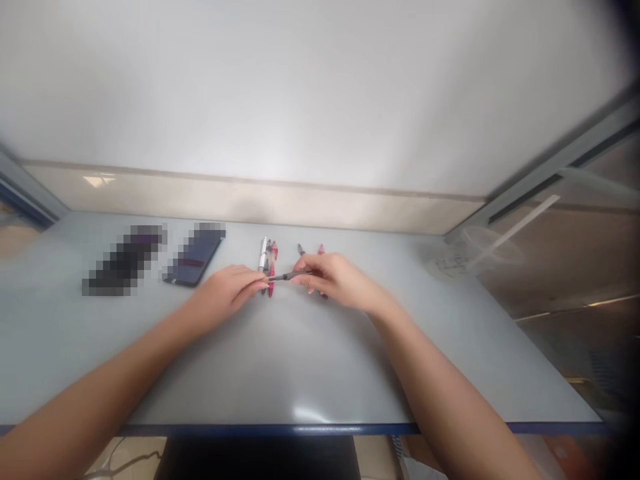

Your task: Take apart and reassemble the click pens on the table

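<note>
My left hand [233,287] pinches the left tip of a thin dark pen [287,275]. The pen's other end is between the fingers of my right hand [333,277], so it lies level between both hands. Just beyond my left fingertips, a white pen [263,253] and a red pen [272,280] rest side by side on the table, with a darker one between them. Partly covered by my right hand are another dark pen [301,249] and a red-tipped pen [321,249].
On the grey table [280,360], a dark phone [195,257] lies left of the pens, beside a blurred-out dark object [125,260]. A clear plastic container [450,260] stands at the right edge. A pale wall rises behind.
</note>
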Tool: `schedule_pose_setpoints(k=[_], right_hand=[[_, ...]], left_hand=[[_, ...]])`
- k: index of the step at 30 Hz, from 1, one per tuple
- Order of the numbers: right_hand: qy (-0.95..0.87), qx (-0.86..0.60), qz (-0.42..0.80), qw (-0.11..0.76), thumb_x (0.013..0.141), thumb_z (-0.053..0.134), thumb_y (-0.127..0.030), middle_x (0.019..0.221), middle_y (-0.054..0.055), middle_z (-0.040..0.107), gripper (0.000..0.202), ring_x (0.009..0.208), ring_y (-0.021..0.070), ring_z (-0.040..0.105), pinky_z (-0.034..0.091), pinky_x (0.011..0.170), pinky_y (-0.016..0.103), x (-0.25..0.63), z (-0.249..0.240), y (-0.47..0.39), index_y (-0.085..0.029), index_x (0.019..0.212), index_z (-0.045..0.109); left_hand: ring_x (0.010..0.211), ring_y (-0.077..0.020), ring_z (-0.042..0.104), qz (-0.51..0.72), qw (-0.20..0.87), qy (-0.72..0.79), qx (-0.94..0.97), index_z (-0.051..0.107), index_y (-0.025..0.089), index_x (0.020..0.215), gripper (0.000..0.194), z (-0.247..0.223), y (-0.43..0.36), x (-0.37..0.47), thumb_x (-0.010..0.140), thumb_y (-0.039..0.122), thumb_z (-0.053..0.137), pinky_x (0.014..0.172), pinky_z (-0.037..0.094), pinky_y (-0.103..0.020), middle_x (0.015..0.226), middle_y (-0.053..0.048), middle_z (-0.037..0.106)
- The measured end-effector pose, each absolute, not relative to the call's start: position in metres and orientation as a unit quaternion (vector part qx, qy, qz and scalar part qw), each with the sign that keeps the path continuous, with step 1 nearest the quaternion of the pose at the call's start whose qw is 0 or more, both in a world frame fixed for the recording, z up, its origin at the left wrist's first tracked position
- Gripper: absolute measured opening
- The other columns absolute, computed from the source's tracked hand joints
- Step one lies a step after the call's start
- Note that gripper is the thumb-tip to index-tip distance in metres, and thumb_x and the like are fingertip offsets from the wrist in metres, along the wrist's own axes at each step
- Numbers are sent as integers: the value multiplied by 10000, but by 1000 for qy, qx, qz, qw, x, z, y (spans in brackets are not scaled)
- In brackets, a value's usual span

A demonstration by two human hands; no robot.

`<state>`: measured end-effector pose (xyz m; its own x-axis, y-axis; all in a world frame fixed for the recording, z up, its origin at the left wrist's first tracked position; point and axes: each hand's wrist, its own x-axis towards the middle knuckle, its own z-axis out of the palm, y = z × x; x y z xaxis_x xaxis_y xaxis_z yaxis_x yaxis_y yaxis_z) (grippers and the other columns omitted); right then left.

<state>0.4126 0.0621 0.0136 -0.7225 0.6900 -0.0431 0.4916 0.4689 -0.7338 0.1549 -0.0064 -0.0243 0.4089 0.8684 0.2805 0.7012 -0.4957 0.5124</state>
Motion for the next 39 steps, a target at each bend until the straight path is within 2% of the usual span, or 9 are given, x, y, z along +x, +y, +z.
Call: schedule_pose_setpoints(k=[4,7,10,13,16,23,33,35,39], right_hand=[[-868,-323,370,70,1052,486,-471,596,-38,503,402,546,120,440,429,689,302,412,14,61,-183,836,663],[-834,-360,404,103,1073,404,-559,659,11,634,526,598,156,559,482,723,324,413,10,65,-181,909,733],[-843,-387,295,231,1086,372,-544,1094,99,774,527,1024,266,680,491,963,410,417,-6,81,-205,1070,775],[-883,-383,158,220,1046,517,-449,1532,114,598,419,1402,358,498,327,1170,547,420,-30,102,-225,1349,699],[-896,-385,136,176,1038,534,-402,1589,115,547,442,1500,357,417,275,1200,573,420,-49,116,-220,1428,636],[-877,-415,130,203,989,587,-334,1343,141,700,305,1280,313,600,350,1139,498,420,-52,113,-181,1234,686],[-827,-504,71,239,976,567,-267,1209,171,687,203,1166,348,577,396,1075,519,415,-45,106,-154,1084,696],[-819,-477,122,294,1017,525,-318,1156,148,700,240,1102,313,598,427,1038,501,409,-31,92,-167,1097,693],[-791,-316,441,284,1023,544,-497,870,18,660,363,753,179,601,516,736,334,387,-8,53,-230,1254,628]], left_hand=[[772,-180,625,262,152,456,837,715,198,935,355,-23,-5,149,1093,358,440,753,473,-285,813,-24,690],[757,-170,608,252,148,452,843,726,203,938,353,-20,-5,146,1095,347,444,743,473,-281,804,-21,661],[853,-184,626,260,145,448,843,760,216,1000,314,-19,-5,146,1083,343,485,799,488,-292,867,-33,671],[918,-191,636,296,166,447,827,798,229,1047,254,-22,-5,148,1043,355,578,834,511,-302,979,-52,671],[839,-166,623,304,237,460,800,823,249,1068,230,-24,-5,150,998,384,650,700,516,-266,977,-47,622],[772,-160,632,327,367,462,738,850,259,1004,193,-19,-6,153,863,382,803,671,506,-271,875,-27,652],[785,-198,672,362,481,525,601,788,202,862,296,-13,-8,157,741,454,884,719,529,-309,837,-54,742],[770,-188,668,375,499,524,579,782,194,888,301,-14,-7,155,775,462,858,724,534,-311,858,-55,748],[827,-192,686,414,519,482,571,780,189,986,311,-20,-3,156,850,469,797,865,552,-362,905,-53,755]])
